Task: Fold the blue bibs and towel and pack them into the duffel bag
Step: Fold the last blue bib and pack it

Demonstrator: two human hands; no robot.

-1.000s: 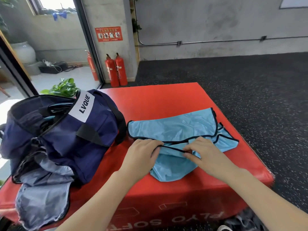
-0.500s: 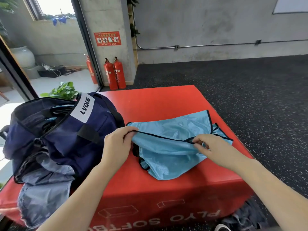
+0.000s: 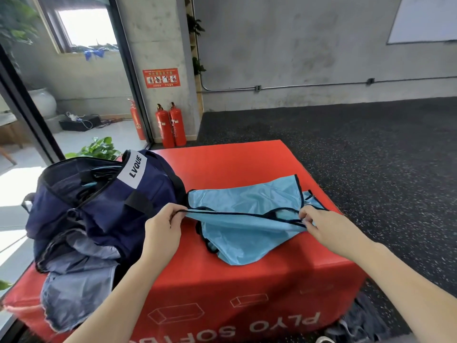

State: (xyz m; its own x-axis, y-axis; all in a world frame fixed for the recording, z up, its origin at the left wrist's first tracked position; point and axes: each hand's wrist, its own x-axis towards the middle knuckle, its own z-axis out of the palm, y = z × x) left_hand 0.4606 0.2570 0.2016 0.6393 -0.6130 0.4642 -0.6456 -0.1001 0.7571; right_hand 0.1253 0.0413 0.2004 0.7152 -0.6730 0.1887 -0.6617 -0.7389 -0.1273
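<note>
Bib (image 3: 247, 206) edge now raised, red plyo box (image 3: 235, 164), speckled floor (image 3: 383, 157)

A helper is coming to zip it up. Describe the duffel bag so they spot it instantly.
Find the red box mid-floor. On its left end sits the duffel bag, navy, beside the light blue bib; only it bears a white LVQUE label.

From my remote seat I see only the person's two arms, coming in from the lower edge of the head view. Both forearms are bare from wrist to where they leave the picture; no sleeve reaches into sight. The left hand (image 3: 162, 229) and the right hand (image 3: 329, 226) are bare, with short plain nails where the fingertips show.
</note>
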